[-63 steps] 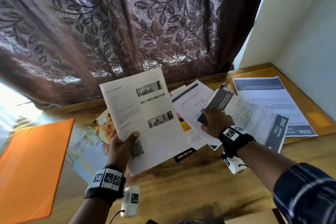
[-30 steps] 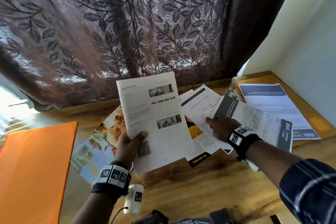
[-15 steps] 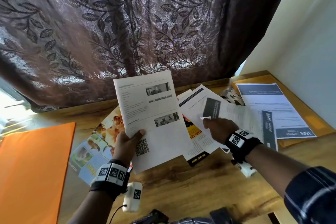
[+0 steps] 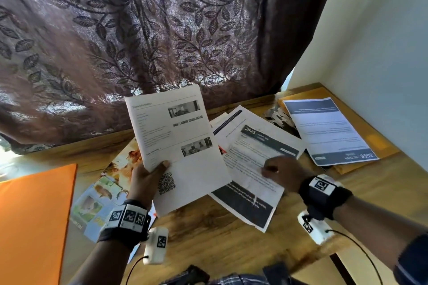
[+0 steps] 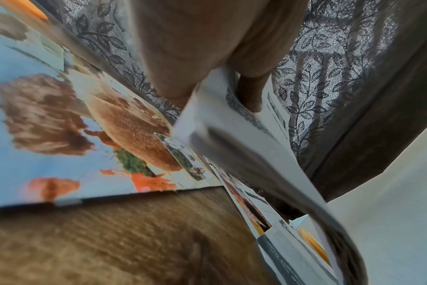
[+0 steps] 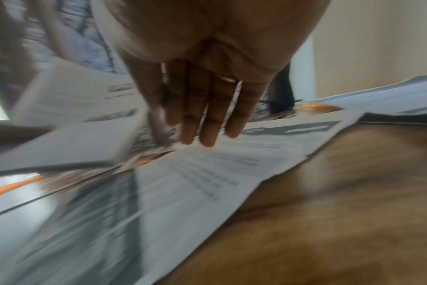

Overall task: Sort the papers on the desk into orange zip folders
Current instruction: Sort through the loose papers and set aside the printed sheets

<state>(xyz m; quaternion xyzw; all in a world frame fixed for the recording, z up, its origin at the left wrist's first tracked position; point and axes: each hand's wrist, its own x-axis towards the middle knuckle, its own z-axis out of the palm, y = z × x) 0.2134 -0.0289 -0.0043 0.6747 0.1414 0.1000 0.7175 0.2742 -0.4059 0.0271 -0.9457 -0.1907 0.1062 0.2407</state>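
A: Why is the left hand (image 4: 144, 178) pinching that QR-coded sheet (image 4: 178, 146) upright?

B: Probably reading it. The right hand (image 4: 283, 172), fingers straight, is pressing the "2945" sheet (image 4: 252, 169) flat; the orange folder (image 4: 32, 222) is lying far left.

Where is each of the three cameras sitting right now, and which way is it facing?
Head: worn on the head, facing forward and down at the desk; shows both forearms, left hand gripping the QR-code sheet, right hand on the 2945 sheet.
Left wrist: looks along the palm at fingers on that sheet, curtain behind.
Right wrist: looks along straight fingers at the 2945 sheet.
Shared: all three show the wooden desk and the loose papers.
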